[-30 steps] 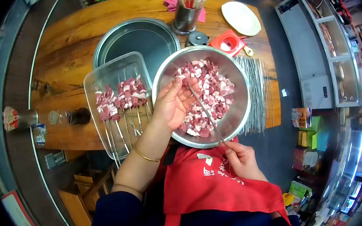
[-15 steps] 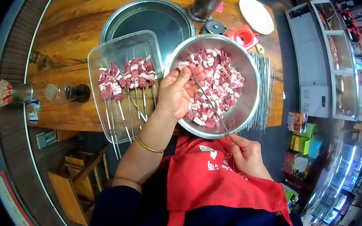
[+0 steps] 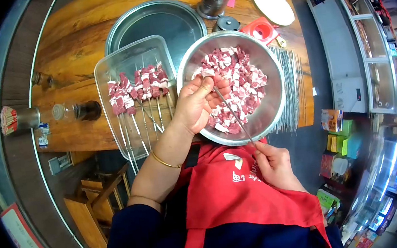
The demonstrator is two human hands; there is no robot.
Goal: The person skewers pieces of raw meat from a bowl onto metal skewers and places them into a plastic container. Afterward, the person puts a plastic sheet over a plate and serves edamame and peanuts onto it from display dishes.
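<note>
My left hand (image 3: 198,100) is closed over the metal bowl (image 3: 281,103), pinching a piece of meat (image 3: 206,73) between thumb and fingers. In my right hand (image 3: 275,164), held low by the apron, is the lower end of a metal skewer (image 3: 234,112). The skewer slants up across the bowl, and its upper end goes to the fingers of my left hand; its tip is hidden there. Cut red and white meat (image 3: 237,81) fills much of the bowl. Left of it, a clear plastic tub (image 3: 103,93) holds several loaded meat skewers (image 3: 140,84).
Many bare metal skewers (image 3: 292,90) lie right of the bowl. Behind stand a round dark tray (image 3: 116,33), a small black lidded pot (image 3: 226,23), a red holder (image 3: 262,31), a white plate (image 3: 273,6) and a container of sticks (image 3: 214,1). A wooden chair (image 3: 90,217) is at lower left.
The whole view has shifted and turned slightly. Both hands keep their hold on the meat and the skewer, with little movement relative to the bowl.
</note>
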